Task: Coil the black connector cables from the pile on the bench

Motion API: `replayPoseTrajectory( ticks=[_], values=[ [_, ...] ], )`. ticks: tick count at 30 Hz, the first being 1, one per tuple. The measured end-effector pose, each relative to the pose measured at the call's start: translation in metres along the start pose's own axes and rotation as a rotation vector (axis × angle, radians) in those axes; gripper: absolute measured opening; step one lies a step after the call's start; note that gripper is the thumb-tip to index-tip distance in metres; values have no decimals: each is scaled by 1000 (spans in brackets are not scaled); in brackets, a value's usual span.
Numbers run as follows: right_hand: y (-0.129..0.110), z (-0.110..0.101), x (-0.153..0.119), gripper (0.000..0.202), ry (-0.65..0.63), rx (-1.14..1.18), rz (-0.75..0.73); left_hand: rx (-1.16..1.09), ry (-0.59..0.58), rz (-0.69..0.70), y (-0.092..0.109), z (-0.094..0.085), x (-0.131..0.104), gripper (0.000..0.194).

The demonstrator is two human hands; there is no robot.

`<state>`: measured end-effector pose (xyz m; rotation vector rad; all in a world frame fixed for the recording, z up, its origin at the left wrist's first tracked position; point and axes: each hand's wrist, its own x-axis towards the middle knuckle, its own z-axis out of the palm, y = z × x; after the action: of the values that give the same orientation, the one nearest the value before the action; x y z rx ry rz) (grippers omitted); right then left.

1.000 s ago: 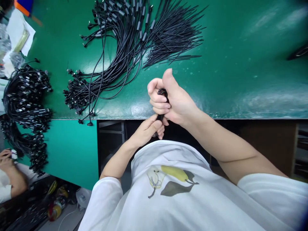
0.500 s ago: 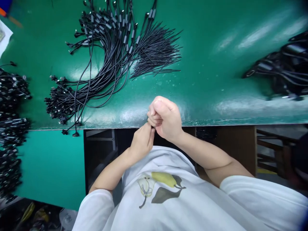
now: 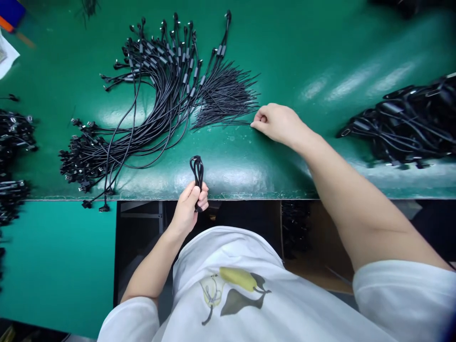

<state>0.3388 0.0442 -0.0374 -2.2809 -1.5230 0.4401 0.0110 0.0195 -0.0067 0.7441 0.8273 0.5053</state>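
Note:
My left hand (image 3: 190, 202) is closed around a coiled black cable (image 3: 197, 171), whose loops stick up above the fist at the table's front edge. Farther to the right, my right hand (image 3: 276, 122) pinches at the tip of a thin black twist tie (image 3: 237, 123), the lowest one at the edge of a fanned pile of twist ties (image 3: 226, 95). Left of that pile, a long bundle of loose black cables (image 3: 160, 102) curves over the table, with plugs at both ends.
The green table (image 3: 285, 166) ends just ahead of my body. Coiled, tied cables (image 3: 402, 123) lie heaped at the right. More cables with plugs (image 3: 14, 133) sit at the far left, beyond a lower green surface (image 3: 71, 266). White paper (image 3: 7, 57) rests at the back left.
My hands, together at the table edge before, have come apart. The right one has reached out to the twist ties; the left has moved left, and the coiled cable in it now shows.

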Motion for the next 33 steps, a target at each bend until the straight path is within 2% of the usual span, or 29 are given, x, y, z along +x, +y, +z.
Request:
replayPoseTrajectory(
  ticks=[2, 5, 8, 10, 11, 13, 15, 16, 19, 22, 25, 28, 30, 33],
  values=[
    [-3, -4, -2, 15, -32, -15, 3, -9, -5, 5, 0, 3, 1, 28],
    [-10, -13, -21, 15, 35, 46, 36, -12, -11, 15, 0, 5, 0, 28],
    [-21, -14, -53, 7, 199, 265, 87, -6, -51, 17, 0, 9, -2, 29],
    [-36, -5, -80, 14, 246, 473, 65, -6, -105, -2, 0, 12, -2, 35],
    [-47, 1, -94, 14, 211, 553, 20, -9, -136, -19, 0, 13, -2, 40],
    [-70, 15, -120, 11, 63, 614, -136, -19, -186, -49, 0, 16, -1, 48],
    [-92, 27, -140, 13, -28, 547, -321, -20, -193, -51, -1, 16, 0, 51],
    [-101, 31, -146, 15, -17, 478, -405, -11, -178, -35, -2, 16, 1, 50],
    [-114, 34, -150, 24, 128, 127, -602, 67, -86, 67, -6, 13, 1, 39],
    [-116, 28, -141, 30, 226, -239, -840, 262, 18, 204, -10, 8, 0, 32],
    [-120, 22, -130, 32, 254, -403, -1133, 465, 108, 279, -14, 4, 1, 28],
    [-127, 18, -125, 32, 289, -501, -1319, 486, 112, 247, -17, -2, 4, 27],
    [-131, 16, -125, 28, 301, -560, -1370, 354, 63, 157, -16, -5, 5, 33],
    [-134, 12, -128, 29, 235, -587, -1424, 120, -14, -4, -10, -8, 2, 40]
  ],
)
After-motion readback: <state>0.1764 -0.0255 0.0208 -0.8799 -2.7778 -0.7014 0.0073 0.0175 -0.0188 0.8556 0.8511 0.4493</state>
